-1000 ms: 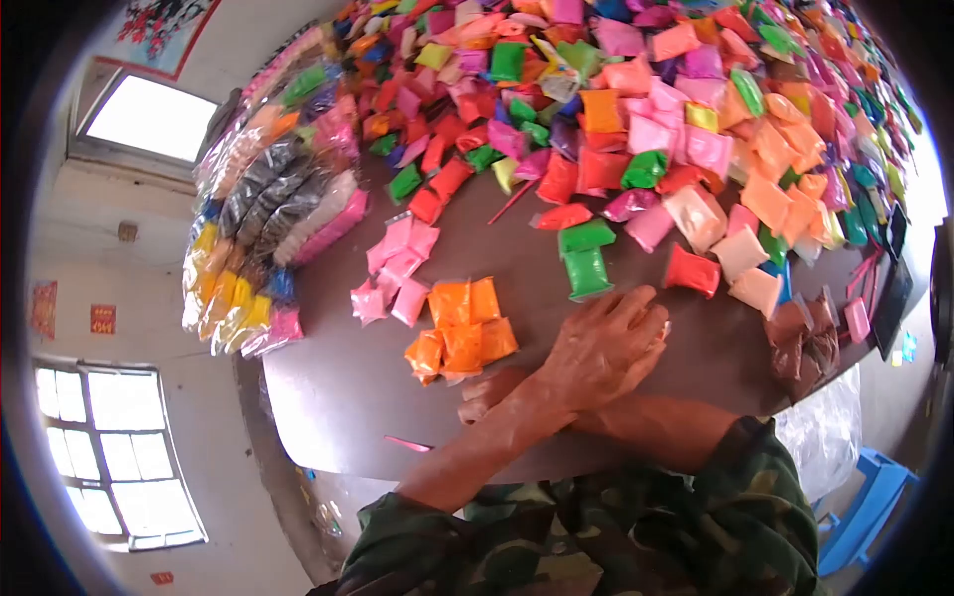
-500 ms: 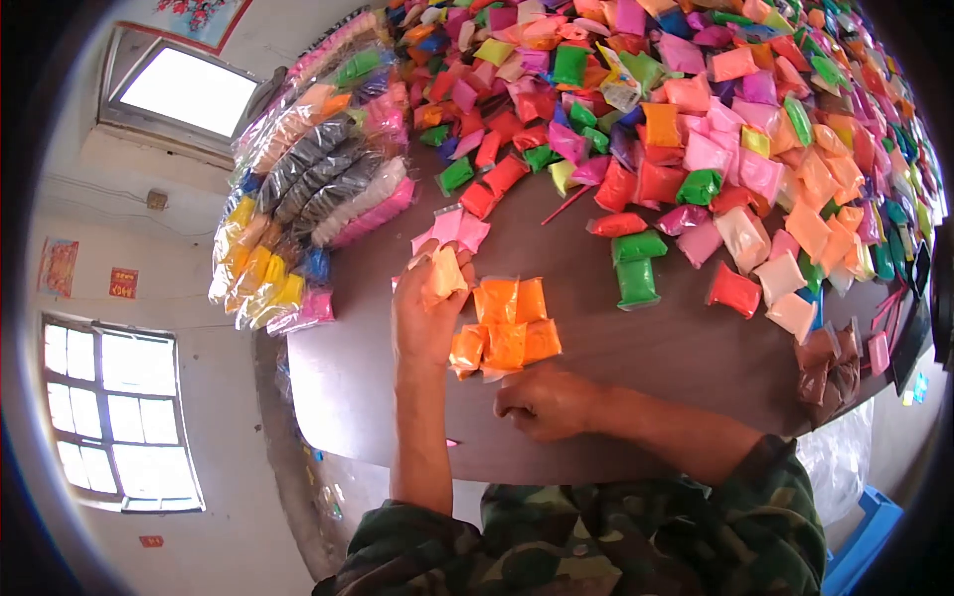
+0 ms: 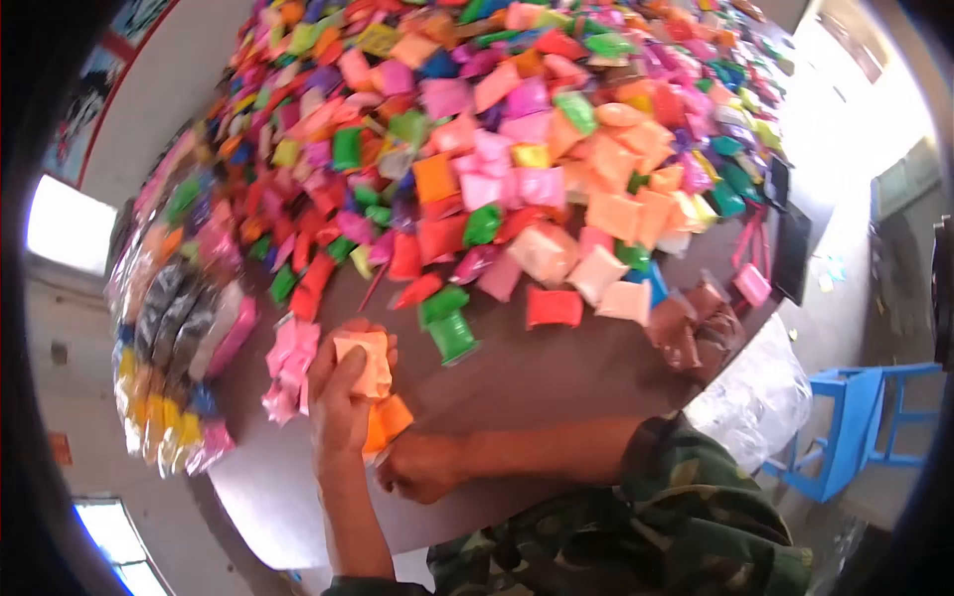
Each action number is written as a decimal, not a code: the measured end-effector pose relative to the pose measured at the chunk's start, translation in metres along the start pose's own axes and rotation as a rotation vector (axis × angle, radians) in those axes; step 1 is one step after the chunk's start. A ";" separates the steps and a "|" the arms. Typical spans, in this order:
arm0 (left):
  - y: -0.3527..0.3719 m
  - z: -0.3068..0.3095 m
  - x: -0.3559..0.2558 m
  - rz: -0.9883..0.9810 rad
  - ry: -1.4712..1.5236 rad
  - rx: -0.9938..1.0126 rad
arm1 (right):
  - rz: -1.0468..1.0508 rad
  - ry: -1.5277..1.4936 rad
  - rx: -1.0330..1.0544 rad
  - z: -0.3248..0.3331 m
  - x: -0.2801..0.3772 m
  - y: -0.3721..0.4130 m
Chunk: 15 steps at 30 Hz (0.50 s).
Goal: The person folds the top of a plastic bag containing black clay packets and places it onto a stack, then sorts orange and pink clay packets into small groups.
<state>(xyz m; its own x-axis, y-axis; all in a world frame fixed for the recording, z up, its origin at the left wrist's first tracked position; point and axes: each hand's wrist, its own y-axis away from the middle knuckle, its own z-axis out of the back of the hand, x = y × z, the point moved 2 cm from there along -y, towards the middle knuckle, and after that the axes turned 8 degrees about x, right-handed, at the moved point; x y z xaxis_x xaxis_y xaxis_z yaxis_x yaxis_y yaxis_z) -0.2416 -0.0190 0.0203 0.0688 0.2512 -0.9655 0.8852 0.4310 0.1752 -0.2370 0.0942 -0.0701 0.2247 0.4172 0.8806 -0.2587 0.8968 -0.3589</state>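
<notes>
A: Near edge first. Noted: right hand knuckles-down on brown round table, fingers curled under; cannot tell whether closed on anything.

B: Logged. Just beyond?

A: Left hand clamped round small pale-orange plastic packet, held just above short stack of bright orange packets. Beside it, cluster of pink packets; a little farther, two green packets. Farthest, huge heap of mixed coloured packets.

B: Risks?

A: Judged only: squeezing too hard and splitting the thin film; setting down askew and toppling the stack; brushing the pink cluster with the wrist and mixing colours.
</notes>
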 end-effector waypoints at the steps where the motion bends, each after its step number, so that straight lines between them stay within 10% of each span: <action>1: -0.008 -0.014 -0.002 0.019 -0.036 0.071 | 0.022 -0.006 0.008 -0.002 -0.004 -0.001; 15: -0.137 -0.201 -0.020 -0.062 -0.370 0.399 | 0.392 -0.169 -0.315 -0.015 -0.010 -0.010</action>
<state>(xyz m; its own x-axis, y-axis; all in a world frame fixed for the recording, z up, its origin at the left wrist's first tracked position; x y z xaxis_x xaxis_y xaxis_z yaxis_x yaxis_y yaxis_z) -0.4571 0.0912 0.0546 0.1045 -0.1169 -0.9876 0.9936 0.0552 0.0986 -0.2226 0.0836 -0.0799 0.0066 0.7240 0.6898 0.0080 0.6897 -0.7240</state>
